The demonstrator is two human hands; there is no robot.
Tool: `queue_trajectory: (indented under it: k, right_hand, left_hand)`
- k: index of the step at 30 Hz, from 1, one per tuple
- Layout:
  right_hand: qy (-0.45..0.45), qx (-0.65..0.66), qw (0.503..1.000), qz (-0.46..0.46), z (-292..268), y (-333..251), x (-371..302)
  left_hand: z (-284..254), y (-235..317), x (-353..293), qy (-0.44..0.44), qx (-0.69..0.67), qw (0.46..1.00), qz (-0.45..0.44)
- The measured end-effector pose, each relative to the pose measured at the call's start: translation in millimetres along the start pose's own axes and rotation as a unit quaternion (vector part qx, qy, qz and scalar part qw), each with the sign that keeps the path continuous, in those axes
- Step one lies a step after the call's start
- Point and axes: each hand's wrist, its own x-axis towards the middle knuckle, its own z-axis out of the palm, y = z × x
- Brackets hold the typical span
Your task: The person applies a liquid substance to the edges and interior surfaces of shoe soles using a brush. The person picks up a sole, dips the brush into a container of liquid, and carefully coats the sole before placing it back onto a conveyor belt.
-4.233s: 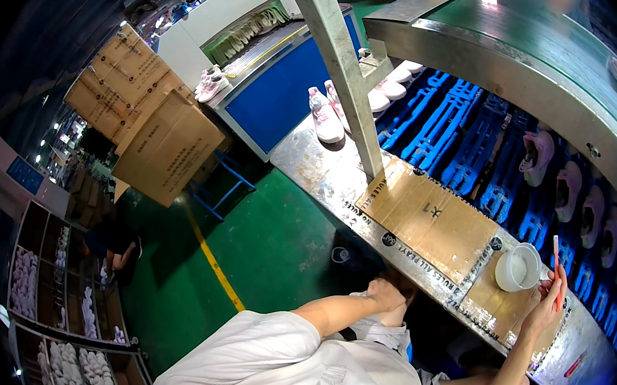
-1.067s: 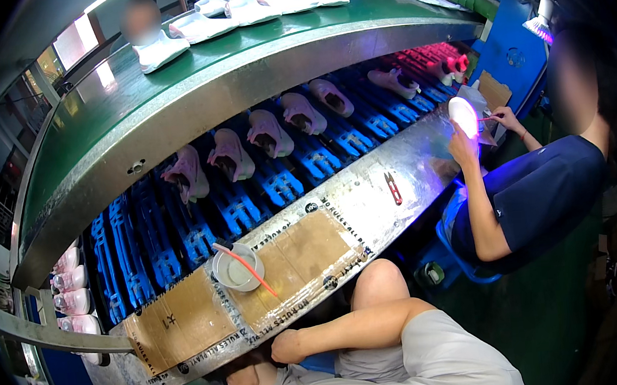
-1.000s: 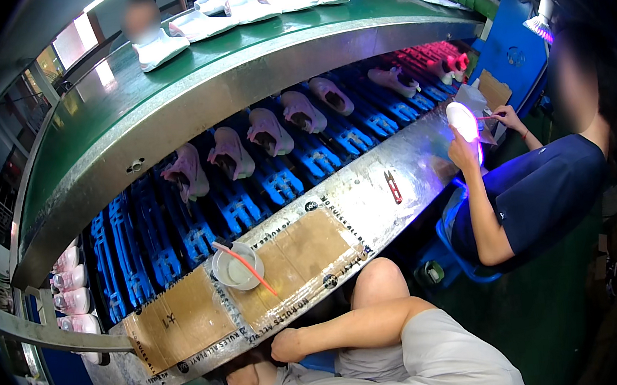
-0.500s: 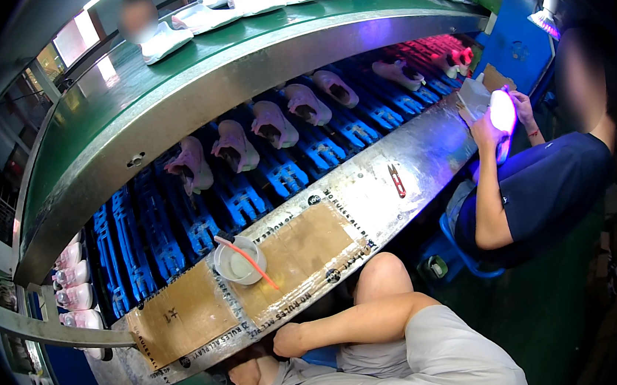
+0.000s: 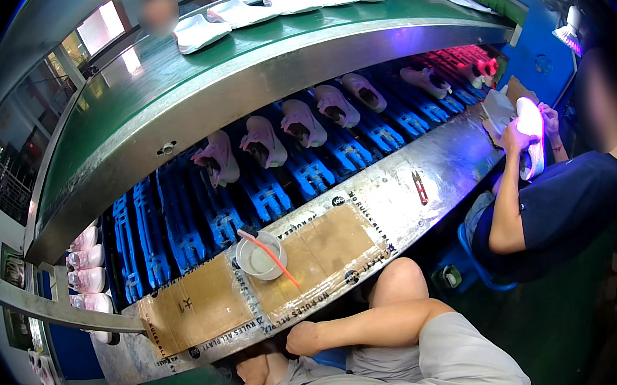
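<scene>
Cup [image 5: 257, 263] on cardboard [image 5: 328, 242], near far edge of bench [image 5: 444, 172], orange handle [image 5: 284, 269] across rim | likely light, flexible, tippy; I'd grasp its wall | my right hand [image 5: 305, 339]: fingers curled in; left hand [image 5: 253, 369]: can't tell

A round, translucent white plastic cup [image 5: 250, 274] stands upright near the table's [image 5: 444, 176] far edge, where two brown cardboard sheets [image 5: 322, 254] meet, pale cloudy contents inside. A slim orange-red stick [image 5: 270, 254] slants across its open top, both ends past the rim, the nearer end over cardboard.
</scene>
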Motion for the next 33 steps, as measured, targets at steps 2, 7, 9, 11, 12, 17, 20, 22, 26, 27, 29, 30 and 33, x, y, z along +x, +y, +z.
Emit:
queue_trajectory:
  k: [2, 7, 9, 11, 12, 17, 20, 22, 26, 27, 29, 30, 33]
  right_hand:
    - [0.001, 0.0, 1.0, -0.001, 6, 3, 1]
    - [-0.004, 0.001, 1.0, -0.002, 2, 1, 2]
    - [-0.002, 0.002, 1.0, -0.005, 3, 2, 3]
    - [0.001, 0.001, 1.0, -0.01, 3, 2, 4]
    - [0.0, 0.005, 1.0, -0.003, 4, 2, 3]
    - [0.001, 0.013, 1.0, 0.007, 10, 4, 5]
    - [0.006, 0.01, 1.0, 0.008, 7, 3, 4]
    - [0.002, 0.008, 1.0, 0.007, 5, 2, 3]
    - [-0.008, 0.004, 1.0, 0.01, 2, 0, 2]
    - [-0.007, 0.004, 1.0, 0.009, 0, 0, 1]
    - [-0.006, 0.006, 1.0, 0.009, 1, 1, 0]
    - [-0.006, 0.001, 1.0, 0.005, 2, 1, 2]
    - [-0.004, -0.007, 1.0, 0.001, 7, 3, 4]
  left_hand:
    - [-5, 7, -4, -0.004, 0.0, 1.0, -0.01]
    - [-1, -1, -1, -0.015, 0.016, 1.0, -0.009]
    - [-5, 3, -3, -0.026, 0.013, 0.999, -0.036]
    - [-2, 0, 0, -0.029, 0.015, 0.998, -0.046]
    - [-5, 4, -2, -0.033, 0.019, 0.998, -0.052]
    - [-19, 20, -12, -0.027, -0.003, 0.997, -0.078]
    - [-19, 18, -13, -0.02, -0.009, 0.996, -0.088]
    - [-16, 13, -11, -0.018, -0.013, 0.997, -0.079]
    - [-12, 10, -9, -0.024, -0.008, 0.997, -0.069]
    - [-14, 13, -10, -0.025, -0.009, 0.998, -0.065]
    - [-20, 18, -13, -0.024, -0.014, 0.997, -0.067]
    - [-22, 20, -15, -0.022, -0.019, 0.997, -0.071]
    - [-19, 17, -12, -0.021, -0.009, 0.996, -0.081]
